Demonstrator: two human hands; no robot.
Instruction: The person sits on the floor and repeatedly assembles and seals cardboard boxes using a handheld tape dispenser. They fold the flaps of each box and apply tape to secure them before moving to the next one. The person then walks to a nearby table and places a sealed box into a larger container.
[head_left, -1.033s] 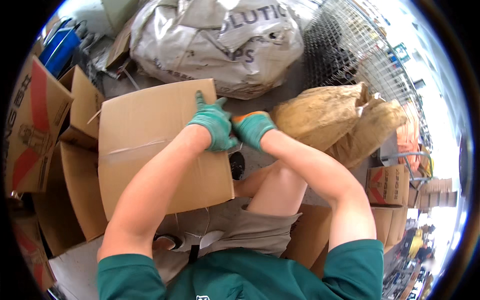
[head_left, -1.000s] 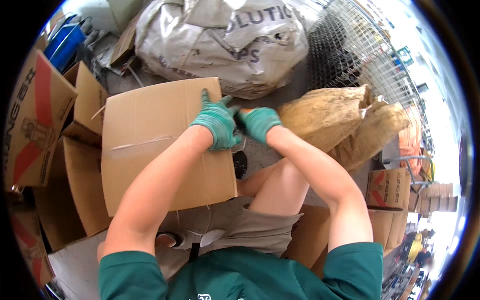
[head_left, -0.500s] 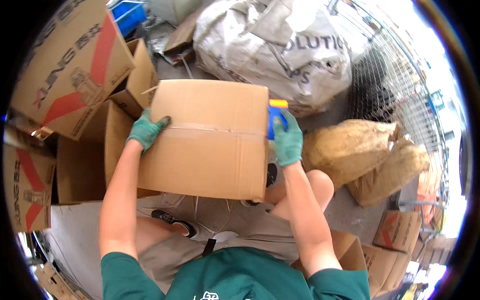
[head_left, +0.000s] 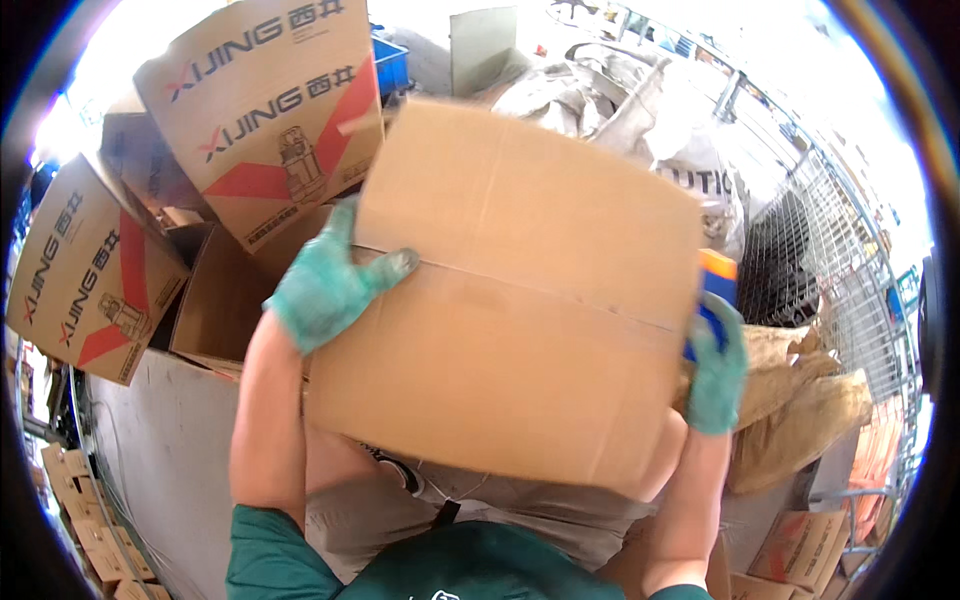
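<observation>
A brown cardboard box [head_left: 520, 300] is held up in front of me over my lap, tilted, with a seam running across its facing side. My left hand [head_left: 335, 280], in a green glove, is closed on its left edge, the thumb lying over the facing side. At the opposite edge my gloved right hand [head_left: 718, 365] is closed around a blue tool with an orange end [head_left: 718, 270] and presses against the box. Most of that tool is hidden behind the box and fingers, so its exact kind cannot be made out.
Printed cartons with red stripes [head_left: 270, 120] stand at the left, beside an open carton [head_left: 215, 305]. Beyond are a blue crate [head_left: 390, 65] and a large white sack [head_left: 690, 150]. Brown sacks [head_left: 800, 430] lie by a wire mesh cage [head_left: 850, 260] at the right.
The box has come closer and further right, turning clockwise, with both hands still on it. My view has shifted, so the cartons on the left now appear further right.
</observation>
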